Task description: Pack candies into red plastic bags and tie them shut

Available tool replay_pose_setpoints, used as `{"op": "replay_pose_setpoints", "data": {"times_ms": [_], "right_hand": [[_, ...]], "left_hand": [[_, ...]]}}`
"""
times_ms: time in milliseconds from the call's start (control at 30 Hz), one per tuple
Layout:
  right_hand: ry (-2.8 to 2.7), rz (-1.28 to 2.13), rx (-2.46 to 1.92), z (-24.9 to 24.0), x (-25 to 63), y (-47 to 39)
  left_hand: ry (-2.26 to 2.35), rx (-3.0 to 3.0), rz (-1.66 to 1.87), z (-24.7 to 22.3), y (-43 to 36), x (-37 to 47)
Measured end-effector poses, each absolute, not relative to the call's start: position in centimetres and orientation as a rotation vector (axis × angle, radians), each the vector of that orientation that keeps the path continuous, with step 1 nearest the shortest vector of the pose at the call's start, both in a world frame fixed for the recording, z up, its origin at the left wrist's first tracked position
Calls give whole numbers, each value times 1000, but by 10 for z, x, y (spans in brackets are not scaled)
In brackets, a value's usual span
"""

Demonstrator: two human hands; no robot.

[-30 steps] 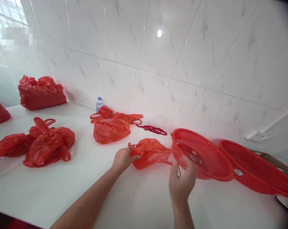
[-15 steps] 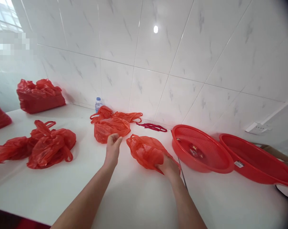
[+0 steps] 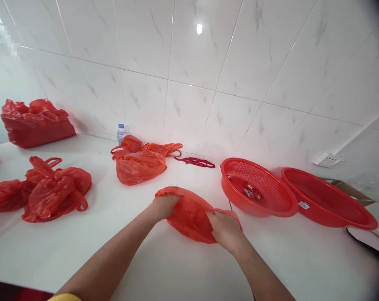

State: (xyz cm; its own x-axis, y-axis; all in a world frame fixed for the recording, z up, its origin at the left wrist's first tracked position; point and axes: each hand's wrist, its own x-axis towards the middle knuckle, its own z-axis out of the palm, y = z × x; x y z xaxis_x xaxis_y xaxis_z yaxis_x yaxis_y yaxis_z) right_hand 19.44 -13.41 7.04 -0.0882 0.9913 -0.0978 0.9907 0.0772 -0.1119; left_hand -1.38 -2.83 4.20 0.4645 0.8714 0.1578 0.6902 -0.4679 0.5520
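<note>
A thin red plastic bag (image 3: pixel 192 215) lies on the white table in front of me, its mouth spread. My left hand (image 3: pixel 166 207) is at the bag's left end, fingers curled on the plastic and partly hidden by it. On the right side, my right hand (image 3: pixel 225 228) grips the film near the rim, thumb and fingers closed. Beyond my left hand sits another red plastic bag (image 3: pixel 141 167), bulging and crumpled, with handle loops behind it.
A red colander (image 3: pixel 260 188) holding several small wrapped pieces stands right, beside a red basin (image 3: pixel 329 198). Knotted red bags (image 3: pixel 56 190) lie left, and a large filled red bag (image 3: pixel 37 123) stands behind them. A water bottle (image 3: pixel 121 133) and dark-red straps (image 3: pixel 195 161) are by the tiled wall.
My left hand has come down and right from above the far bag onto the near bag. The near bag is stretched between both hands, closer to me. The view has shifted slightly right.
</note>
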Motion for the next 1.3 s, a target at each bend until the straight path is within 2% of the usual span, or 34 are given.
{"op": "replay_pose_setpoints", "data": {"times_ms": [100, 167, 367, 467, 533, 667, 800, 1000, 1300], "right_hand": [[-2295, -5, -2026, 82, 171, -134], [-2264, 12, -1889, 81, 166, -124], [-2041, 550, -1952, 50, 209, -86], [-1962, 637, -1854, 46, 219, -88], [-1964, 514, -1724, 53, 216, -97], [-1850, -44, -1445, 77, 224, -118], [-1624, -361, -1593, 84, 279, -127], [-1600, -356, -2066, 60, 343, -134], [-1858, -338, -2067, 62, 321, -161]], "left_hand": [[1317, 2349, 354, 34, -32, -4], [1306, 2376, 270, 33, -37, -1], [1061, 2420, 272, 44, -51, -30], [1018, 2380, 438, 54, -58, -36], [1063, 2402, 656, 59, -61, -33], [1267, 2446, 1087, 57, -57, -34], [1300, 2147, 949, 47, -49, -48], [1100, 1562, 785, 41, -56, -32], [894, 1172, 793, 31, -53, -33]]}}
